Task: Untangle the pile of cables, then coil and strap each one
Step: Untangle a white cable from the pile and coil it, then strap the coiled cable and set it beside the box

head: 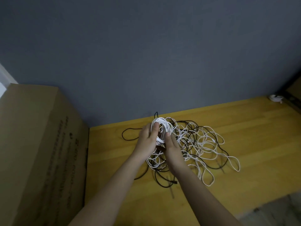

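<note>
coil: my left hand [147, 137] grips the white coil [162, 129], right hand [171, 144] pinching its lower edge.
risk: loops could spring loose, or a trailing end may snag the pile [195, 147] on the tabletop [244, 128].

1 head view looks forward and down from above the table [244, 128], near the hands, facing the wall [146, 54].

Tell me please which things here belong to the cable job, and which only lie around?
Belong to the job:
- white coil, held up by the left hand and right hand
- tangled pile of white and black cables on the wooden table

Only lying around:
- cardboard box at the left
- small white bundle at the far right corner; what it is cannot be told
</note>
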